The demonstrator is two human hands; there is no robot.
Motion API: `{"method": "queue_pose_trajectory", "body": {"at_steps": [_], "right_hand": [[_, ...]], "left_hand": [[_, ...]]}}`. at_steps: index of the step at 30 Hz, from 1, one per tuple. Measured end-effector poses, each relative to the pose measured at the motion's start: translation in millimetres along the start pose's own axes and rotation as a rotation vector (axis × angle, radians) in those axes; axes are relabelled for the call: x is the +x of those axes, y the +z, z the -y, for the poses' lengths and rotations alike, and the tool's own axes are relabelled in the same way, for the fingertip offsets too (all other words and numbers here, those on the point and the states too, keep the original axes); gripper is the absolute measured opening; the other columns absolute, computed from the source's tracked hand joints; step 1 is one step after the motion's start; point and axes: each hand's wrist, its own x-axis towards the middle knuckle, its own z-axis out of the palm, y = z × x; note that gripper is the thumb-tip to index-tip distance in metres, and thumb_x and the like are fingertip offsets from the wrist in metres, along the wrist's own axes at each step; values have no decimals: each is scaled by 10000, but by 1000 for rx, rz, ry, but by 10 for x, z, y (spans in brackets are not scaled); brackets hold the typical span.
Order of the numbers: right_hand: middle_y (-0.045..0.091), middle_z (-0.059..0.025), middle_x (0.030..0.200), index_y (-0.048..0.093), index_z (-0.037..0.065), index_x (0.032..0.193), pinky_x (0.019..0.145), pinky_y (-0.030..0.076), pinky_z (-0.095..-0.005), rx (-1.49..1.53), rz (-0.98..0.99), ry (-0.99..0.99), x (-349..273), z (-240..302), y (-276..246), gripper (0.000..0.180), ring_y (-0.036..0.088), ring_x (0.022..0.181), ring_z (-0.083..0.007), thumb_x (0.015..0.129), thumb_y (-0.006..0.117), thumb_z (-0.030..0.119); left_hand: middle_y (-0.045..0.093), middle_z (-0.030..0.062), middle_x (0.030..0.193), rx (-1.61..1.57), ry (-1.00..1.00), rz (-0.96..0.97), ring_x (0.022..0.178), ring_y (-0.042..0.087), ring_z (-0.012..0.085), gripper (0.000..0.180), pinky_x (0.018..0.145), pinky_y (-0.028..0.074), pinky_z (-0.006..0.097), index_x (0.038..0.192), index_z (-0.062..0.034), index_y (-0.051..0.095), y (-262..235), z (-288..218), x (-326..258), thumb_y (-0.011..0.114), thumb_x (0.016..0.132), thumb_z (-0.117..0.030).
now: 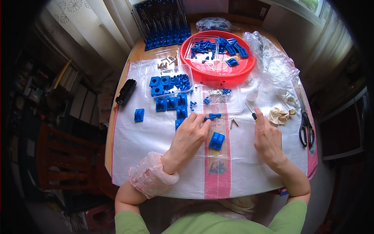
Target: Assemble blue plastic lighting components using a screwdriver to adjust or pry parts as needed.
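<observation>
Rods, blue and short, lie near the middle of the frame, just right of the fingertips of my left hand, their long axes running across it, tipped slightly up to the right. That hand is the nearer; its thumb and forefinger come to the rods' left end, though whether they pinch or merely touch I cannot tell. My right hand, well apart at right of centre, has its fingers closed on a screwdriver, whose shaft points to the upper left. A blue block sits just below the rods, with two screws to its upper right. Bare sheet spreads between my wrists, down to the near edge. Above, room is tighter: small white rings lie scattered, more blocks stand to the left, and a red tub fills the top. Beyond my right hand lie a rag and scissors.
</observation>
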Motion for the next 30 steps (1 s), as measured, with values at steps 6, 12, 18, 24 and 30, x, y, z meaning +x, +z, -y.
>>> {"method": "queue_pose_trajectory", "body": {"at_steps": [6, 12, 18, 24, 30], "right_hand": [[596, -140, 820, 441, -19, 1448, 541, 511, -432, -89, 150, -41, -39, 22, -49, 598, 643, 607, -312, 869, 580, 41], [604, -126, 828, 468, 3, 1430, 543, 516, -406, -105, 158, -9, -28, 61, -73, 573, 642, 593, -297, 906, 645, 152], [587, -102, 852, 552, 18, 1338, 589, 517, -376, -102, 17, -55, -10, 87, -125, 525, 642, 730, -251, 876, 721, 201], [520, -73, 804, 634, -7, 1222, 580, 481, -345, 203, -162, -514, -24, 230, -141, 405, 566, 716, -210, 819, 660, 13], [515, -60, 783, 652, -41, 1097, 565, 471, -338, 283, -146, -632, -64, 275, -101, 303, 552, 677, -200, 800, 683, 9]], "left_hand": [[668, 85, 1038, 40, 17, -24, 961, 622, 245, 278, 825, 529, 361, 1033, -22, 699, 4, 2, 13, 652, 763, 27], [631, 85, 930, -53, 14, -100, 901, 604, 256, 185, 781, 521, 355, 951, -34, 672, 86, 44, 39, 668, 775, 24], [617, 96, 901, -102, 18, -178, 859, 607, 266, 211, 761, 529, 358, 976, -32, 655, 13, 6, 69, 694, 780, 38], [639, 120, 947, -271, 142, -302, 826, 657, 282, 203, 713, 552, 379, 1000, -11, 642, -103, -198, 59, 692, 807, 22], [653, 134, 1020, -354, 366, -200, 852, 674, 271, 247, 725, 572, 366, 1029, 8, 636, -184, -364, -76, 704, 793, -14]]}}
